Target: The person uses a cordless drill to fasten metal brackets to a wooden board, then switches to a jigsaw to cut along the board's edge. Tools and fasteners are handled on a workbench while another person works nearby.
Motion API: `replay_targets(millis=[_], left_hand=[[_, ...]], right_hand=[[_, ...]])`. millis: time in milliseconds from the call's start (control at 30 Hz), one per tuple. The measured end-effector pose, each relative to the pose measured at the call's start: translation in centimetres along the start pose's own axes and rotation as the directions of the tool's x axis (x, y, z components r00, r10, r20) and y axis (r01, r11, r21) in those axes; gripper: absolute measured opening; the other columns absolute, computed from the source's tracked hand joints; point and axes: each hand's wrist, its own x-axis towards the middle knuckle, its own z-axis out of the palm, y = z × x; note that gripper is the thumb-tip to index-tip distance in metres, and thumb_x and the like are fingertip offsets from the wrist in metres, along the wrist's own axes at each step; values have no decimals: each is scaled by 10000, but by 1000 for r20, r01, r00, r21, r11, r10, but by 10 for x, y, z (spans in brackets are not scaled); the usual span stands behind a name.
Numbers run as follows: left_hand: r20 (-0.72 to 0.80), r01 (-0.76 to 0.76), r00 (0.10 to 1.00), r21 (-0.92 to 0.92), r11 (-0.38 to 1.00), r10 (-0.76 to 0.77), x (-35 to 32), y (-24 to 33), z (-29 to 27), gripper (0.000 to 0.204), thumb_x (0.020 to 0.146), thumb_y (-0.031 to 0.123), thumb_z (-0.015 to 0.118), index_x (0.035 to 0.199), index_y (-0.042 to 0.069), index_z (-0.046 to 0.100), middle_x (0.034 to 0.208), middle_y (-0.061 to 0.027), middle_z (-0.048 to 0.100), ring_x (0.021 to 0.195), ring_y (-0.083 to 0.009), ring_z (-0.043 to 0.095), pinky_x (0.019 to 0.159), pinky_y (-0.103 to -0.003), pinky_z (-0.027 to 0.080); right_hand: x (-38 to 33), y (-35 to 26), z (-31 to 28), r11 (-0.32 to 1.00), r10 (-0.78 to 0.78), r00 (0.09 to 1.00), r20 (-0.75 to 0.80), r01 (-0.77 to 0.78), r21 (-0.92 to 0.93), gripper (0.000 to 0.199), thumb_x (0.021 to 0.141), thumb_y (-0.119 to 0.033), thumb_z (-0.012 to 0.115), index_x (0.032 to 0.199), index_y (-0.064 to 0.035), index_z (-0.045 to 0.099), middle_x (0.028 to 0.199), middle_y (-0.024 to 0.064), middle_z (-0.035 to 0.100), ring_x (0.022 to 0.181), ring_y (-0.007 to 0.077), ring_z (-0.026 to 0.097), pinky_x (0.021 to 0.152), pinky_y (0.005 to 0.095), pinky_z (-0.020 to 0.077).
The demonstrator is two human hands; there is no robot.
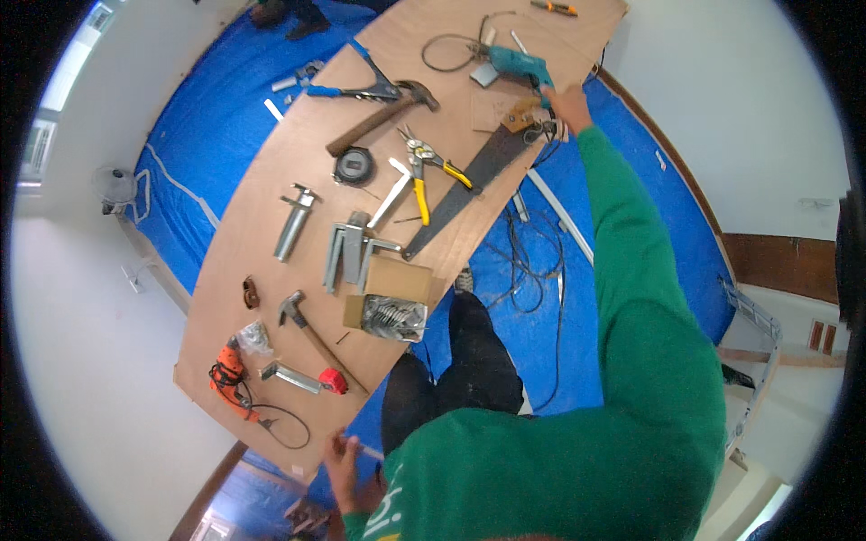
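At the far right end of the table, my right hand point(570, 110) is closed round the handle end of a teal corded power drill point(519, 63). Just beside it lies a hand saw point(474, 185), its wooden handle close to my fingers. My left hand point(341, 462), slightly blurred, hangs by the near left table edge with its fingers apart and nothing visible in them. Nearest to that hand are an orange drill point(231, 374), a claw hammer point(316, 334) and a red tape measure point(333, 380).
The wooden table point(257, 225) also bears yellow-handled snips point(421, 171), another hammer point(379, 119), a black tape measure point(354, 166), metal brackets point(345, 254) and an open cardboard box point(397, 278) of metal parts. Cables point(532, 257) lie on the blue floor sheet point(577, 343). Someone's foot point(307, 22) shows beyond.
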Motion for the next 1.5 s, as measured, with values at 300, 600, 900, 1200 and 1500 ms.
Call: replay_targets(millis=[300,600,900,1200,1500], left_hand=[[-235,205,946,-93,974,-222,-4,39,86,469,1028,223,754,1419,24,588,1017,-49,655,864,-156,677,725,-290,553],[-219,31,974,-96,995,-51,12,156,105,505,1036,163,719,1479,-3,543,1082,-49,621,953,-155,637,870,-294,537],[388,-157,885,-270,950,256,51,258,161,681,988,284,798,1513,-28,497,1231,-129,681,1240,-258,668,1046,-385,543],[832,505,144,-527,684,535,-15,326,257,957,990,662,653,1666,73,319,1591,-198,488,1491,-376,470,1248,-510,381],[717,927,48,-292,237,695,-34,295,172,856,968,643,679,1549,58,451,1253,-160,569,1079,-301,631,998,-515,548]], right_hand=[[104,32,61,944,58,821,568,-230,236,460,720,-340,981,875,43,780,861,122,755,712,247,700,638,433,560],[70,-47,-37,687,-62,854,516,-338,643,231,843,-141,886,935,12,739,789,56,697,639,160,670,526,334,523],[-174,-78,-273,688,-12,1000,-6,13,725,518,842,-158,883,1251,1,606,934,66,702,696,129,657,625,302,551],[-561,-158,-381,836,-536,750,-387,536,-120,639,713,-86,917,1273,-49,611,1105,112,678,1010,264,672,889,381,546],[-635,-136,-315,692,-347,887,305,23,721,712,830,-340,867,1400,-35,567,1306,162,621,1174,308,645,1003,436,528]])
